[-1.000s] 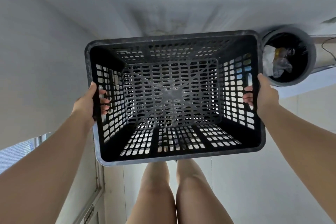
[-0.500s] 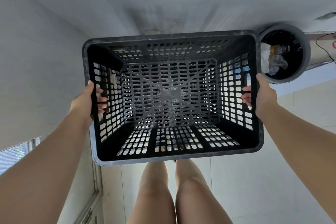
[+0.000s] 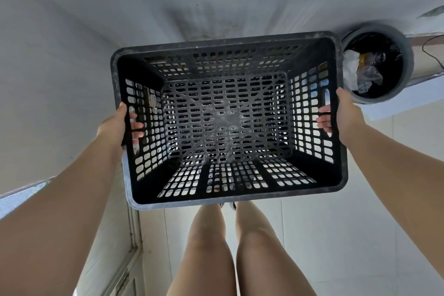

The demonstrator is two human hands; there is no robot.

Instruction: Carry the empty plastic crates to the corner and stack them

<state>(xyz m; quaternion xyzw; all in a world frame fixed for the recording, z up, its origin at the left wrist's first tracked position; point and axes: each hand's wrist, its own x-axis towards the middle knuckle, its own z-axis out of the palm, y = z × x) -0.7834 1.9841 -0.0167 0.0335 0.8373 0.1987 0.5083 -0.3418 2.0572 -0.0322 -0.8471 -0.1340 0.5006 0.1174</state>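
Note:
I look straight down into an empty black plastic crate [image 3: 225, 127] with perforated walls and floor, held in front of me above my legs. My left hand [image 3: 115, 125] grips its left wall, fingers through the handle slot. On the opposite wall my right hand [image 3: 346, 115] holds the right handle slot the same way. Through the crate's floor I see dark lattice that may be another crate beneath; I cannot tell for certain. The crate's far edge lies close to the stained corner where two white walls meet.
A round dark waste bin [image 3: 377, 65] with plastic rubbish stands just right of the crate, against the wall. A white wall [image 3: 48, 79] runs along the left, with a door frame [image 3: 134, 243] low on the left. Pale tiled floor [image 3: 336, 235] lies to the right.
The crate has shifted slightly left and forward toward the corner, and the waste bin has slid a little right in view. Both hands keep the same grip.

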